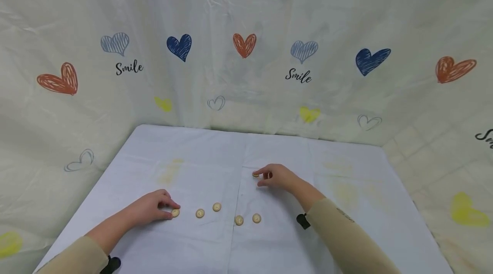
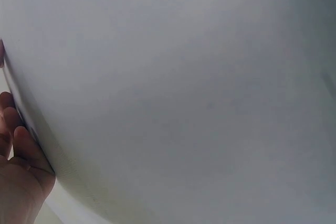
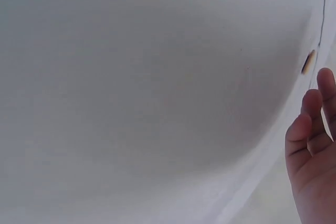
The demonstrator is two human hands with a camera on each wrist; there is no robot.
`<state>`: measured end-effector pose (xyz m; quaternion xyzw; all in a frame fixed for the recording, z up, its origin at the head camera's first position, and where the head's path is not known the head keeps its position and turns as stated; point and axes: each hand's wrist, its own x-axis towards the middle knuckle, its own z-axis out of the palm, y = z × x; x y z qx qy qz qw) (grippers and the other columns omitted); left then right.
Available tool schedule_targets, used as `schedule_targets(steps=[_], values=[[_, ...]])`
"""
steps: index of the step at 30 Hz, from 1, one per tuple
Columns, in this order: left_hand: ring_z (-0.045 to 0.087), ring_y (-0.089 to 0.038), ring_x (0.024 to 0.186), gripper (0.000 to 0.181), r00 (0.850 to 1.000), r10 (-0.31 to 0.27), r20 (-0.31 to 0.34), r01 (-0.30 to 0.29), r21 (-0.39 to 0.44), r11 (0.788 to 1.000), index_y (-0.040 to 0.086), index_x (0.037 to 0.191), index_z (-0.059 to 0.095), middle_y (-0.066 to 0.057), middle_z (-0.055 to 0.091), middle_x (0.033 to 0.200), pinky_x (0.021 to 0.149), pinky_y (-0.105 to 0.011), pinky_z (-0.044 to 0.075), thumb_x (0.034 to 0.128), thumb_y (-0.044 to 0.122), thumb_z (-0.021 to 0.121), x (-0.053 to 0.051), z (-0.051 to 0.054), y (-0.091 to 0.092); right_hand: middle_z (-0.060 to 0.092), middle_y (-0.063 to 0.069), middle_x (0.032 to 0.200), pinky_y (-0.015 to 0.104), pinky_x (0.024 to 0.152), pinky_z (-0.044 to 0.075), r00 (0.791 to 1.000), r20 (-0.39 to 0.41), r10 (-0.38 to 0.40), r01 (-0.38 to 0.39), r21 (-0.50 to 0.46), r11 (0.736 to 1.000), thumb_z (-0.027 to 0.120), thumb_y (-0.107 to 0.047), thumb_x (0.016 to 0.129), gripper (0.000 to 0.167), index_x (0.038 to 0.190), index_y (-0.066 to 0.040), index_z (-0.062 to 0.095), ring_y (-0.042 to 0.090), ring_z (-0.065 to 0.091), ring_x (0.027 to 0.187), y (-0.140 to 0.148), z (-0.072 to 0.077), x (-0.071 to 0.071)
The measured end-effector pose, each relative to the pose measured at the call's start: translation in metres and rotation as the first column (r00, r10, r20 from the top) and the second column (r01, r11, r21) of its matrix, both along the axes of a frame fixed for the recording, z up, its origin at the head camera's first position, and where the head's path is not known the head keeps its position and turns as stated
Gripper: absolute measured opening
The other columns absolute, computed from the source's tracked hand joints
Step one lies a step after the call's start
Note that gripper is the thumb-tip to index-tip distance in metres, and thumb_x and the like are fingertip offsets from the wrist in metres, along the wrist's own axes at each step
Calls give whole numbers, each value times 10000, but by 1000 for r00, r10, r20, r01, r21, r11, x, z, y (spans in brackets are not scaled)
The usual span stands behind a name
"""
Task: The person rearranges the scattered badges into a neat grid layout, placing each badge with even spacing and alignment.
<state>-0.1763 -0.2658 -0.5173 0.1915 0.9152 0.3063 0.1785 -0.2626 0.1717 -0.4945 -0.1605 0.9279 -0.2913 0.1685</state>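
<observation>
Several small round tan discs with a ringed, marked face lie on the white tabletop in the head view; the marks are too small to read. My left hand pinches the leftmost disc between thumb and finger at the table. Farther back, my right hand has a fingertip at another disc, the thumb standing apart from it. Between the hands lie a disc, a second disc, and two more nearer the front. The left wrist view shows part of the left hand, its disc hidden.
A white cloth with faint yellow patches and creases covers the table. Behind and beside it hangs a pale curtain printed with hearts and "Smile". Black wrist devices show under both beige sleeves.
</observation>
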Motion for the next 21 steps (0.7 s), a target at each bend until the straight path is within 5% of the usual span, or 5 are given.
schedule_targets(steps=[10,21], values=[[539,-82,900,248,1000,5,14,-5,3,1000,244,1062,774,101,563,967,779,-266,458,819,274,817,1,5,2,598,-74,822,274,675,456,984,8,177,-176,-42,983,811,-291,836,384,1208,-229,735,116,531,751,20,7,41],[538,-107,902,247,999,20,31,-20,-7,1000,258,1057,768,93,562,966,778,-278,461,816,267,820,1,5,1,605,-96,815,252,694,460,968,-12,251,-251,-118,961,820,-279,827,342,1155,-206,761,67,540,738,20,-3,71]])
